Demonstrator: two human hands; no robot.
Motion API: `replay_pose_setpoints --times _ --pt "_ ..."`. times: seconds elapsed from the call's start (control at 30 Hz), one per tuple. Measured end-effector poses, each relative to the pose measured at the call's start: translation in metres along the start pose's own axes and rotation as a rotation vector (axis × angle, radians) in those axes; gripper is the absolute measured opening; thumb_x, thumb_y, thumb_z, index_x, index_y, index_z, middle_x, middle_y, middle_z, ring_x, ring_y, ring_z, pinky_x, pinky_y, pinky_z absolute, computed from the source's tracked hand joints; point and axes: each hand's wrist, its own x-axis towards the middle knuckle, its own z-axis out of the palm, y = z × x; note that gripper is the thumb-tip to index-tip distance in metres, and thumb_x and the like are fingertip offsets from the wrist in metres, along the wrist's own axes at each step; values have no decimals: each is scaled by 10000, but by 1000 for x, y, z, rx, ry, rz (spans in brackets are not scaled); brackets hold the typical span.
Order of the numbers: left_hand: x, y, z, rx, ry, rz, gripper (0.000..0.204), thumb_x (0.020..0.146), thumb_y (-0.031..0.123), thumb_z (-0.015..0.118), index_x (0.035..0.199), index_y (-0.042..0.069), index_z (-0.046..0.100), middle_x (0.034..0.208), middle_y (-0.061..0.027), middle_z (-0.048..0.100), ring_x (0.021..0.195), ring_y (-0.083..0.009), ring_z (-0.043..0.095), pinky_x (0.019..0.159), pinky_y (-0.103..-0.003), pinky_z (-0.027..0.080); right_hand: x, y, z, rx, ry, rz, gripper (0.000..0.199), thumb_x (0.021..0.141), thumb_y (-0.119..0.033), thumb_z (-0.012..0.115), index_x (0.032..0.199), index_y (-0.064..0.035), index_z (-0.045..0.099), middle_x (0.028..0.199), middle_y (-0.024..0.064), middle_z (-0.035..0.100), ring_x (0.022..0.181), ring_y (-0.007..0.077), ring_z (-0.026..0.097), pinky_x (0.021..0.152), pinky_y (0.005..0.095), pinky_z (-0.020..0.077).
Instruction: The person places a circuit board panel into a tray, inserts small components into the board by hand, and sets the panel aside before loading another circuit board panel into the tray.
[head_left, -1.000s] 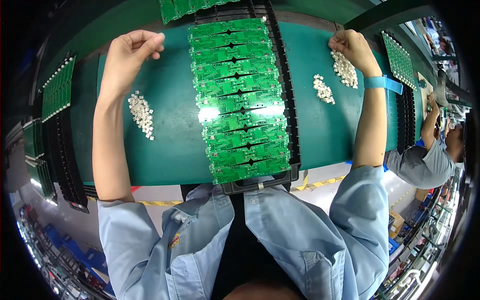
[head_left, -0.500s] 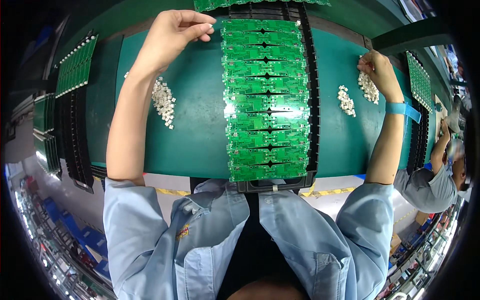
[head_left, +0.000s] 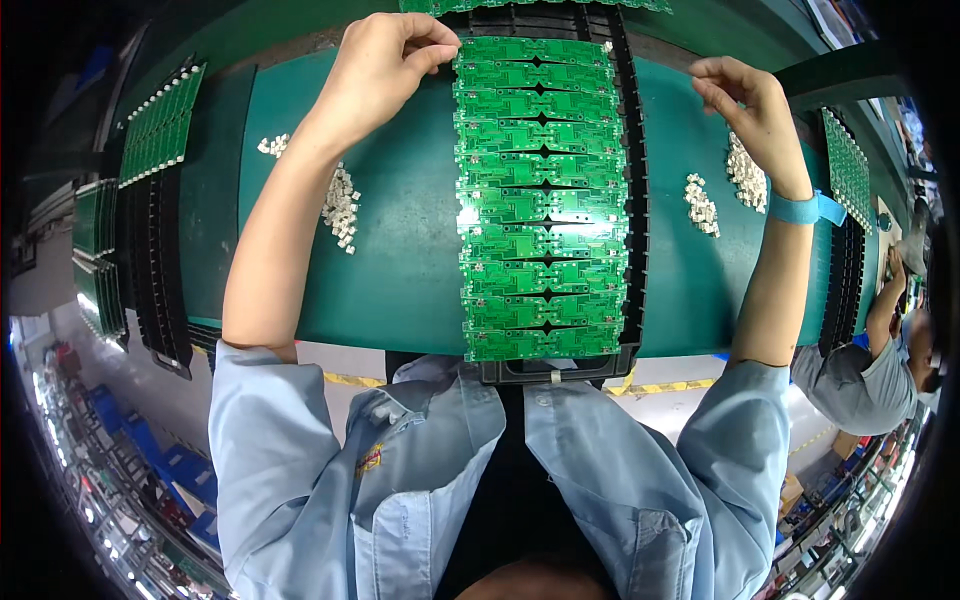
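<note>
A panel of joined green circuit boards [head_left: 545, 215] lies lengthwise before me in a black rack [head_left: 632, 200]. My left hand [head_left: 385, 75] is closed in a pinch at the panel's far left corner; the small white connector in its fingertips is mostly hidden. One white connector [head_left: 607, 47] sits at the far right corner. My right hand [head_left: 745, 105], with a blue wrist band [head_left: 800, 208], hovers over the mat to the right of the panel. Its thumb and forefinger come together, but what is between them is too small to make out.
White connectors lie in a heap [head_left: 341, 208] beside my left forearm, a few [head_left: 273, 146] further left, and two heaps [head_left: 701, 206] [head_left: 746, 172] on the right of the green mat [head_left: 400, 270]. Racked boards [head_left: 160, 125] [head_left: 848, 165] stand at both sides. Another person [head_left: 860, 375] sits at far right.
My left hand has moved right, bringing the connector to the panel's far left corner. My right hand has lifted off the connector heap and shifted up and slightly left.
</note>
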Motion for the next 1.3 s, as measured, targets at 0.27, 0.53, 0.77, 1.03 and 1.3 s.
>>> replay_pose_setpoints --times 0.27,0.53,0.77,1.03,1.3 --pt "-3 -6 4 185 100 151 140 784 55 605 888 -23 656 730 -30 651 580 -83 512 545 -213 411 18 -17 34 316 -96 -26 143 817 -27 605 946 28 631 768 62 619 614 97 556 606 195 481" --pt "-19 -4 -14 178 276 223 167 793 66 596 929 -17 647 741 -86 663 541 -165 560 543 -286 442 24 -10 54 321 -58 7 132 831 -34 594 936 31 640 777 52 626 603 88 538 589 187 462" --pt "-81 -62 -79 641 219 -338 184 811 81 568 950 -23 630 736 -85 636 618 -166 560 597 -273 445 23 -14 53 27 -44 -64 129 836 -55 586 905 39 642 741 33 627 579 84 512 550 188 432" --pt "-93 -89 -73 412 202 -370 156 775 3 586 919 -46 622 728 -83 612 597 -146 522 582 -256 429 22 -15 55 -73 16 -150 123 789 -68 579 860 11 641 613 60 590 488 154 496 490 297 398" --pt "-90 -88 -77 295 171 -366 116 757 -40 597 871 -55 614 703 -49 581 589 -93 482 579 -208 415 21 -22 56 -213 62 -228 115 764 -75 598 839 1 639 660 86 623 499 226 526 524 335 427"
